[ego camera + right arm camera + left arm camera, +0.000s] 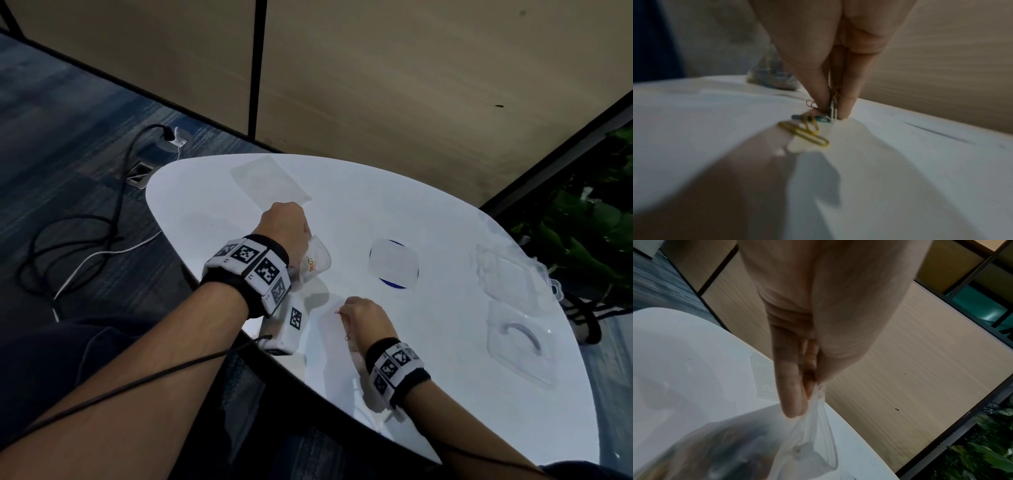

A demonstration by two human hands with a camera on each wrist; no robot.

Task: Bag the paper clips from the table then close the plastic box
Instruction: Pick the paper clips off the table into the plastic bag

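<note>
My left hand [286,226] pinches the top edge of a small clear plastic bag [317,260], which hangs over the white table [428,222] with several coloured paper clips inside. In the left wrist view the fingers [795,395] grip the bag [813,434] at its mouth. My right hand [363,318] is lower, near the front edge, pinching several paper clips [833,104] against the tabletop. More clips, yellow [805,134] and green [818,118], lie loose just before the fingertips. The clear plastic box [510,277] lies open at the far right.
A flat clear bag [269,181] lies at the table's far side. A round clear lid over a blue disc [394,263] sits mid-table. A second clear tray [520,346] lies by the right edge. Cables run across the floor [68,240] on the left.
</note>
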